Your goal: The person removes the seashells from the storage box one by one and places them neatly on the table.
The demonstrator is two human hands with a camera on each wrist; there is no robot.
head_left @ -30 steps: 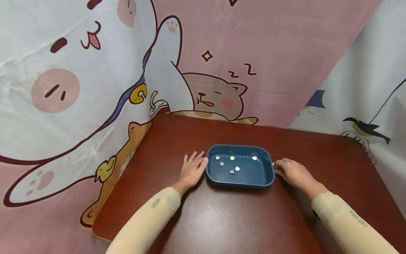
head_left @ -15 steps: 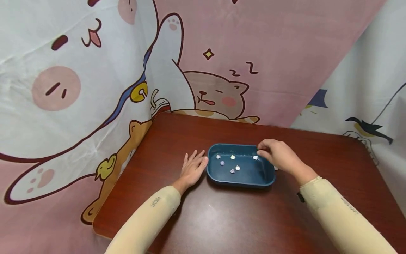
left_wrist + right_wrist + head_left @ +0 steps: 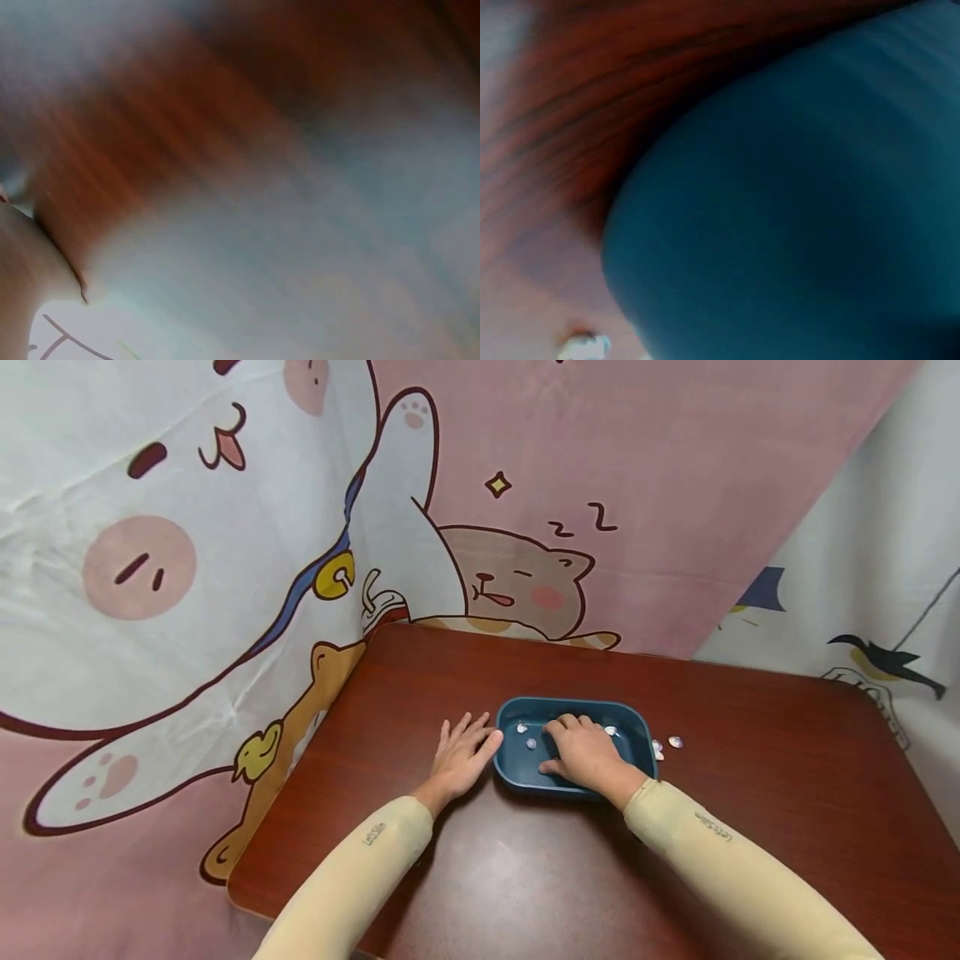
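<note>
A blue rectangular tray (image 3: 517,785) stands on the table, with small pale shells lying in it. Two of these, a whitish shell (image 3: 522,727) and a lilac shell (image 3: 531,743), are at its left end; another pale shell (image 3: 611,731) is near the back right. My right hand (image 3: 588,756) reaches down into the middle of the tray, its thumb spread apart from the bent fingers; the floor under the palm is hidden. Flat on the table, my left hand (image 3: 463,756) has its fingers spread and its thumb at the tray's left rim.
Outside the tray's right end lie a purplish-white shell (image 3: 676,742) and a small cluster of pale shells (image 3: 657,748). A red-brown wooden table (image 3: 480,860) carries everything, and a cartoon-print cloth (image 3: 645,468) hangs behind it.
My right hand has moved left from beside the tray's right end, over the rim and down into the tray's middle. The shells outside that end are now uncovered. My left hand stays put.
</note>
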